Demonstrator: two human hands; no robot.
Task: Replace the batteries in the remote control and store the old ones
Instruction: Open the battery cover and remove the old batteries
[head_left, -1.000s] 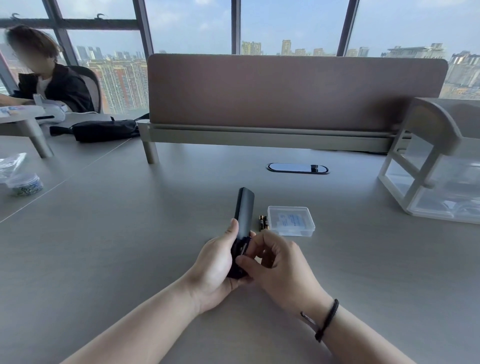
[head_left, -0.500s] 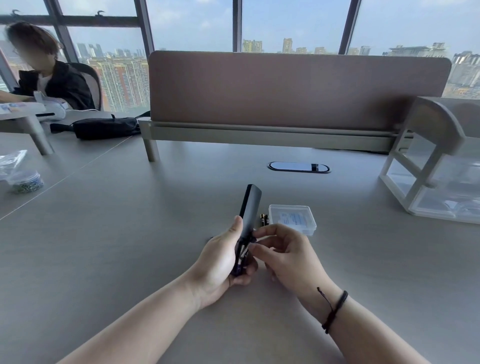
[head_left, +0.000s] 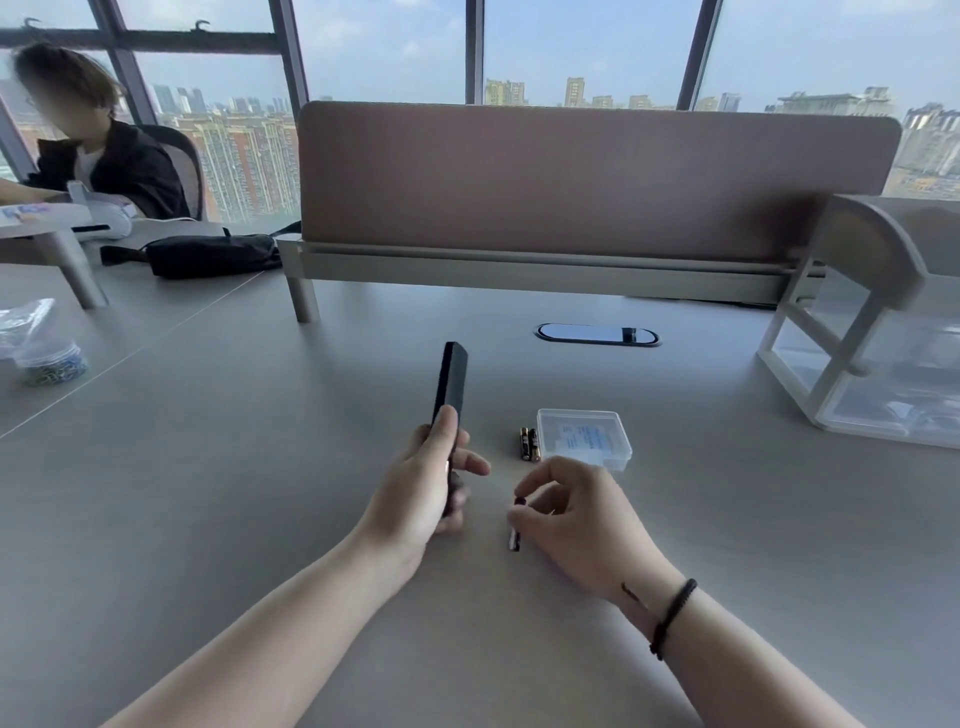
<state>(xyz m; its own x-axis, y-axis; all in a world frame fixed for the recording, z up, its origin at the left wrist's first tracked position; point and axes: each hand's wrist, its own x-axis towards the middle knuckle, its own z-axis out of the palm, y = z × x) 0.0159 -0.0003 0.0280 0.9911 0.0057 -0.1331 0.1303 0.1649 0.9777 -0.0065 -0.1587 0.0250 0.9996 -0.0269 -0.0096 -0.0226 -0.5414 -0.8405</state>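
Note:
My left hand (head_left: 423, 480) grips the lower half of a slim black remote control (head_left: 451, 384), which stands tilted with its top pointing away from me. To its right, my right hand (head_left: 576, 519) pinches a small battery (head_left: 515, 538) between thumb and fingertips, just above the grey table (head_left: 208, 493). Two black-and-gold batteries (head_left: 529, 444) lie side by side on the table beyond my right hand. They touch the left side of a small clear plastic box (head_left: 584, 437) with a closed lid.
A white and clear drawer unit (head_left: 872, 353) stands at the right. A brown desk divider (head_left: 587, 176) closes off the back, with an oval cable port (head_left: 596, 334) before it. A black pouch (head_left: 208, 254) and a person sit far left; a clear tub (head_left: 47, 358) is at the left edge.
My right hand has pulled away from the remote to the right with a battery pinched in it. My left hand has shifted left with the remote.

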